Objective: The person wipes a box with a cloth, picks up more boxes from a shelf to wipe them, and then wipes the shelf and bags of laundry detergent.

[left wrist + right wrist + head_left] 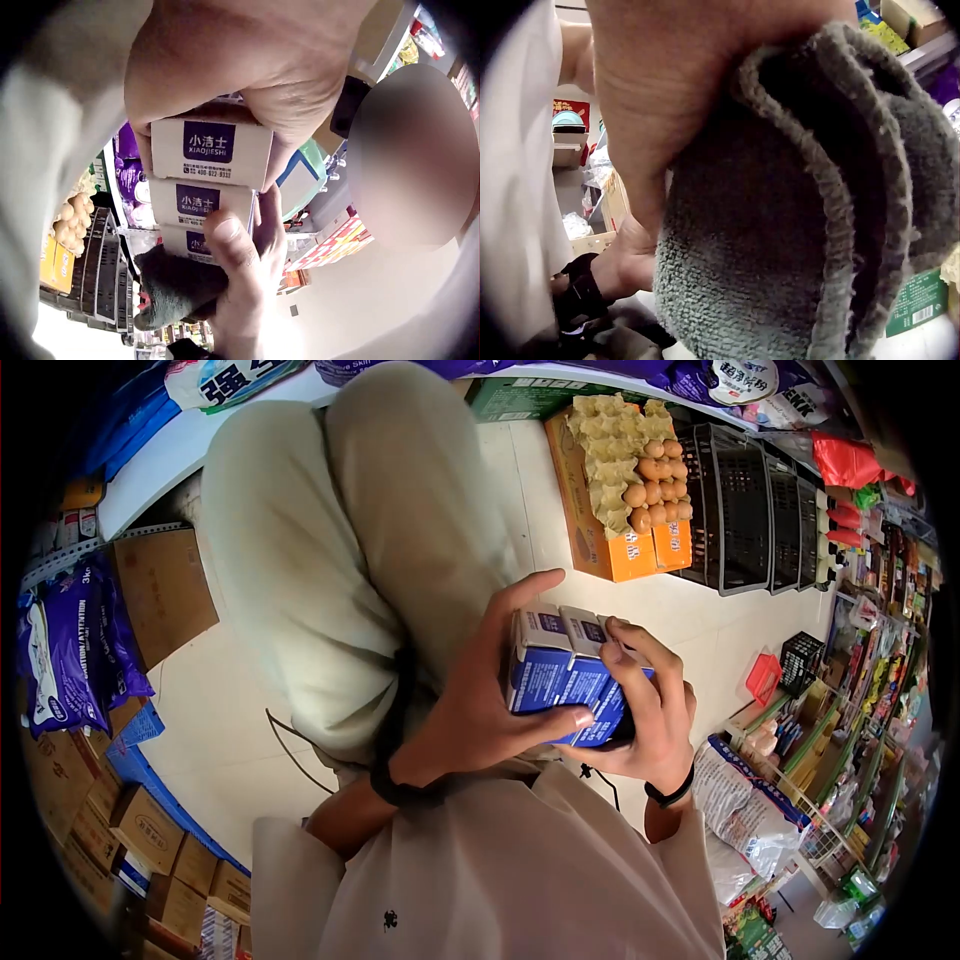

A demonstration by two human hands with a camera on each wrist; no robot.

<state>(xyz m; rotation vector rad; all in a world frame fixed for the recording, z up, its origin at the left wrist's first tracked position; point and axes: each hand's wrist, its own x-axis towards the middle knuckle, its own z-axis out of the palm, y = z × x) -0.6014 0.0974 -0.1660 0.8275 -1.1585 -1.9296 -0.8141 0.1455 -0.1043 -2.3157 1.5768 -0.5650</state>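
Observation:
Over my lap, in the head view, my left hand point(475, 705) grips a stack of small blue and white cartons point(560, 680), thumb along the blue side. The left wrist view shows three cartons point(210, 144) lying one against another, their white ends printed XIAOJIESHI. From the other side, my right hand point(650, 710) has its fingers bent over the stack, and its thumb point(232, 240) presses the farthest carton. A folded grey towel point(735, 262) with a thick stitched edge sits in the right palm, against the cartons; the head view mostly hides it.
Ahead on the floor, an orange carton point(635, 557) bears a pulp egg tray point(605, 455) and eggs point(655, 490), beside black plastic crates point(745, 510). Goods shelves point(850, 760) line the right. Brown boxes point(150, 825) and a purple bag point(75, 645) are at left.

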